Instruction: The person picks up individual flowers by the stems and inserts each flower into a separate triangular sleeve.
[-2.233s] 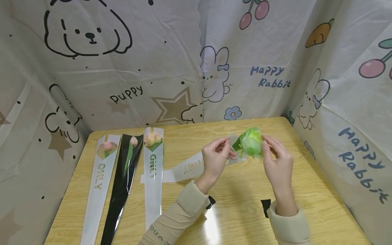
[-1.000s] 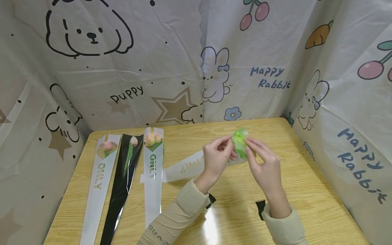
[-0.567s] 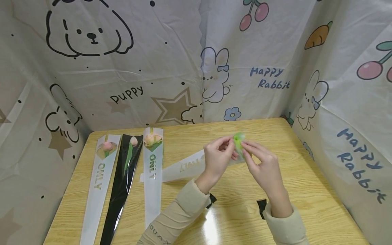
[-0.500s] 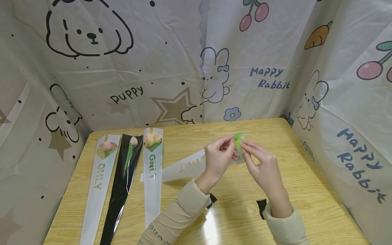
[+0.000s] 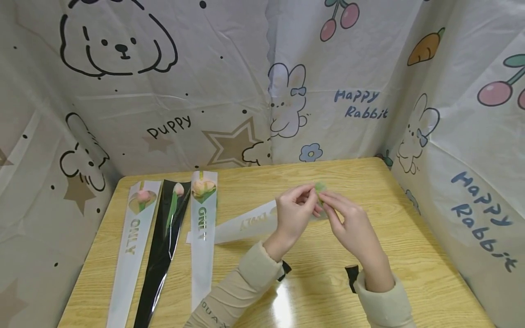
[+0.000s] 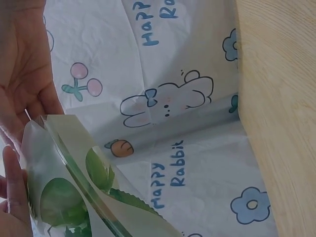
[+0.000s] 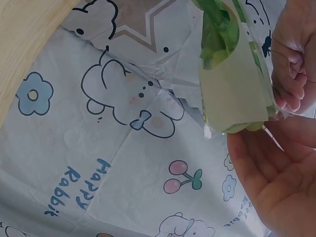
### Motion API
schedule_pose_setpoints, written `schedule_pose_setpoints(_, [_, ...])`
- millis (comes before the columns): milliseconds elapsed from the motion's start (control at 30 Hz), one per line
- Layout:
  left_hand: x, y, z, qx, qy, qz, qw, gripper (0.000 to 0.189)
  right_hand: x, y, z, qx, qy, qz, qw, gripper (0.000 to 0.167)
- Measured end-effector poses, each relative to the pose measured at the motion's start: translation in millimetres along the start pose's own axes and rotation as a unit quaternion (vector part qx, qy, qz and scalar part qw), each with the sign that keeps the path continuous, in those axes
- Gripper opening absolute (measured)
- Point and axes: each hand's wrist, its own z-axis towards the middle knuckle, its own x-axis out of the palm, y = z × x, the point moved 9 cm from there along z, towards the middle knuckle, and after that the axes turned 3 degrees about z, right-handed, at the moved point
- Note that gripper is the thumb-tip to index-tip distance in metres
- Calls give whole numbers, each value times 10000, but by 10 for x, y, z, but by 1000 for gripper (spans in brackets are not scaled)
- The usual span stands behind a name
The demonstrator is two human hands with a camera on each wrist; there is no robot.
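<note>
My left hand [image 5: 294, 210] pinches the upper rim of a translucent white flower sleeve [image 5: 250, 223] with gold lettering. Opposite it, the thumb and fingertips of my right hand [image 5: 350, 223] come together at the same mouth. An artificial flower with green petals [image 7: 219, 34] is inside the sleeve, seen through its cut-out window in the right wrist view. Petal edges show at the mouth by the right fingers. In the left wrist view the sleeve slants across the lower left, green showing through its windows. Hands hide most of the flower in the head view.
Three wrapped flowers lie side by side at the left: a white sleeve with a pink tulip [image 5: 132, 237], a black sleeve [image 5: 157, 259] and a white sleeve with a peach flower [image 5: 203, 255]. The held sleeve's tail runs under the last. Printed curtains [image 5: 229, 100] surround the wooden table [image 5: 311, 291].
The green flower head stood outside the sleeve in my right hand; it has gone down into the sleeve. My right hand has moved left, up to my left hand.
</note>
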Motion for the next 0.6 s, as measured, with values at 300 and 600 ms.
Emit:
schedule_pose_setpoints(300, [59,218,-58,69,-68,3,10000,18,69,-3,-10,197,550,192,9981,29])
schedule_pose_setpoints(600, [51,138,-41,-40,-130,55,9999,17,105,-12,-16,253,821,216,9961,30])
